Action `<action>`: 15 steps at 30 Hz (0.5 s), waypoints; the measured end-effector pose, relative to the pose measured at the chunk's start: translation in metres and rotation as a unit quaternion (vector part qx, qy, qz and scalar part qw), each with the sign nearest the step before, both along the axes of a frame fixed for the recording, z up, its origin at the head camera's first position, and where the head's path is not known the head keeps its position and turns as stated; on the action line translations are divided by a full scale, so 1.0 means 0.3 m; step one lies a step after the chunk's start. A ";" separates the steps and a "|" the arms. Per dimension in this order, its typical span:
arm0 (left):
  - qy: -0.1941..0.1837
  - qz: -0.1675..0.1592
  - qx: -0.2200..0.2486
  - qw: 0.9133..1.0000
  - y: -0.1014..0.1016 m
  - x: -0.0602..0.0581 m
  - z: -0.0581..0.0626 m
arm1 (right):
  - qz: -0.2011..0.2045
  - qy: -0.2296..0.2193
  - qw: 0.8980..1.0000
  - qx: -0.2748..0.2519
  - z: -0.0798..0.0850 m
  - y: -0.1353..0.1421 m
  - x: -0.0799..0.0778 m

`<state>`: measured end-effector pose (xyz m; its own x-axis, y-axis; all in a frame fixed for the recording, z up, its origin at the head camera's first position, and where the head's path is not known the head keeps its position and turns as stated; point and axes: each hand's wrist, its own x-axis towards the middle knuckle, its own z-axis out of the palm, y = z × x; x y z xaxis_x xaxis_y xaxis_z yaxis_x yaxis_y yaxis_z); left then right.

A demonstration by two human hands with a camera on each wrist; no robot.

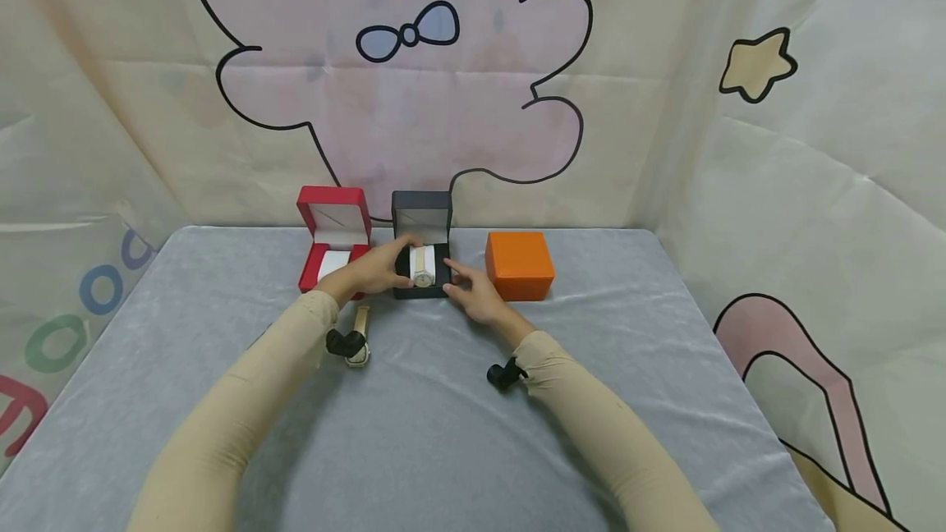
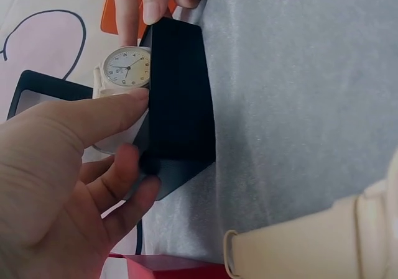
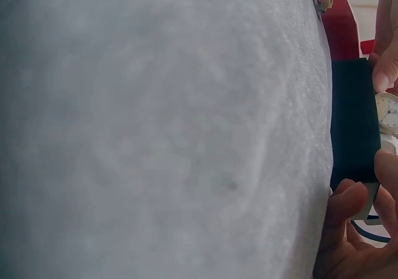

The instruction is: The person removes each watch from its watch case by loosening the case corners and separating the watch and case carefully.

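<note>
A dark watch box [image 1: 421,293] stands with its lid raised at the back of the table. Inside it, a watch with a cream strap [image 1: 424,277] sits round a white cushion, its round dial [image 2: 127,66] facing up. My left hand [image 1: 378,268] grips the box's left side, the thumb at the rim beside the dial and other fingers against the outer wall. From the right, my right hand [image 1: 479,295] holds the front right corner between thumb and curled fingers [image 3: 348,204]. Another cream-strapped watch [image 1: 358,357] lies on the cloth below my left wrist.
To the left, a red watch box [image 1: 332,196] stands with its lid up and a white cushion [image 1: 334,261] inside, partly behind my left hand. A closed orange box [image 1: 520,261] is on the right. Grey cloth [image 1: 414,433] covers the table; a printed curtain [image 1: 636,105] hangs behind.
</note>
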<state>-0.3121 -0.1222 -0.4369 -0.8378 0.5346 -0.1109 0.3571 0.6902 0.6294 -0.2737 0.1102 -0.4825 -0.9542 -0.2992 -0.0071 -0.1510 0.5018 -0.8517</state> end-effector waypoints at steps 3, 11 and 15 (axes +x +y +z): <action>0.005 -0.009 0.007 1.000 0.000 -0.001 -0.001 | 0.001 0.003 1.000 0.000 -0.002 0.001 -0.001; 0.007 -0.016 0.049 0.999 -0.004 0.001 -0.004 | 0.005 0.013 1.000 -0.012 -0.002 0.007 0.005; 0.003 -0.002 0.076 0.997 -0.012 0.001 -0.012 | 0.012 0.024 1.000 -0.010 0.004 0.008 0.011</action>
